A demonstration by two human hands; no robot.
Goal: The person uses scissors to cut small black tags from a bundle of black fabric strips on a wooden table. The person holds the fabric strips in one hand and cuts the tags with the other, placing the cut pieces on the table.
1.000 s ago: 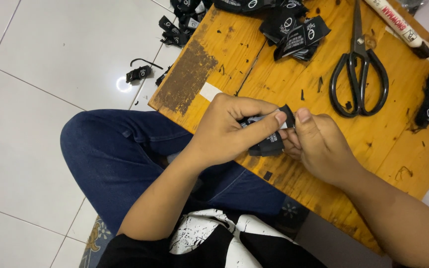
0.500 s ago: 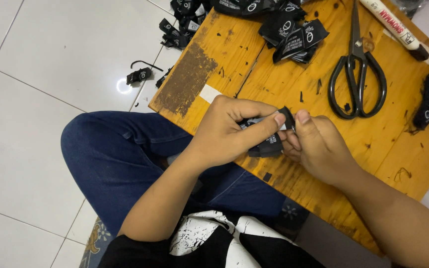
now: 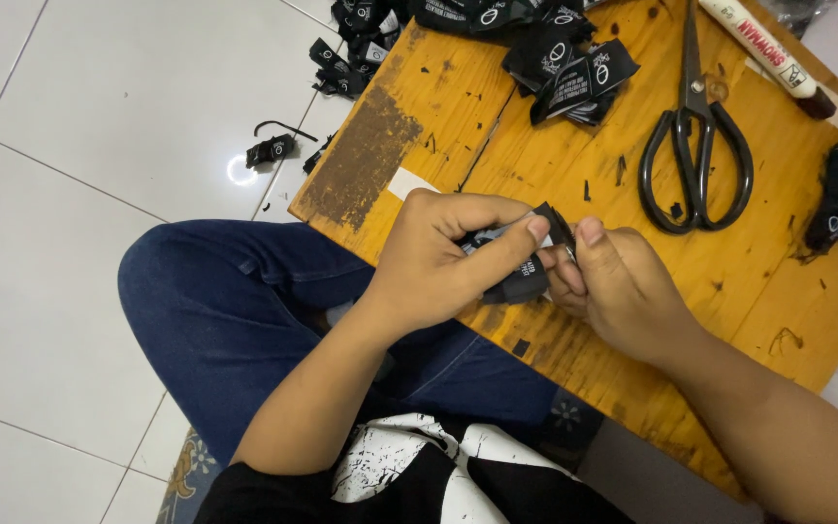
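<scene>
One small black fabric label [image 3: 521, 277] is pinched between both hands, above the near edge of the wooden tabletop [image 3: 778, 291]; the left hand [image 3: 438, 262] is closed around it and the right hand [image 3: 618, 286] grips its right end with thumb and fingers. One pair of black scissors [image 3: 695, 146] is laid farther back. Beyond, one marker [image 3: 763, 53] and a heap of black labels [image 3: 564, 63] are seen; their number cannot be counted.
</scene>
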